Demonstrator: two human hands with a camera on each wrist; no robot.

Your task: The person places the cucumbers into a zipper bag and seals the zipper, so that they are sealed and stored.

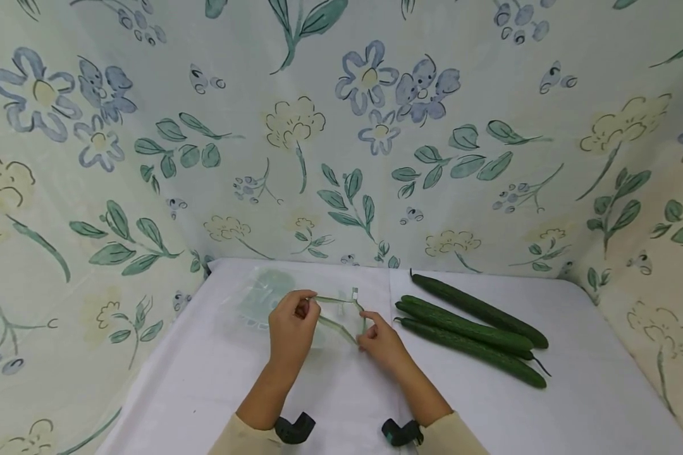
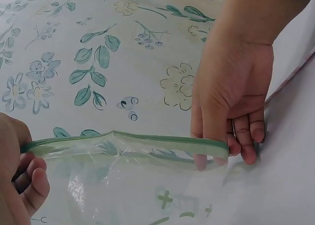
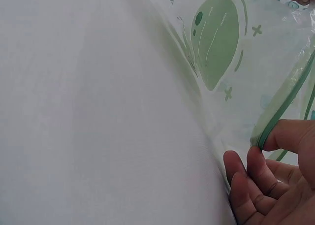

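Observation:
A clear zip bag with green print lies over the white table, its mouth lifted and spread between both hands. My left hand pinches the green zip edge on the left side. My right hand grips the opposite end, index finger and thumb apart along the edge. In the left wrist view the green zip strip runs from one hand to the other, and some fingertips show through the film. The right wrist view shows a large green printed shape on the bag.
Several long green cucumbers lie in a group right of the right hand. The white-covered table meets a flower-patterned curtain at the back and sides. A black device sits at the left wrist, another at the right.

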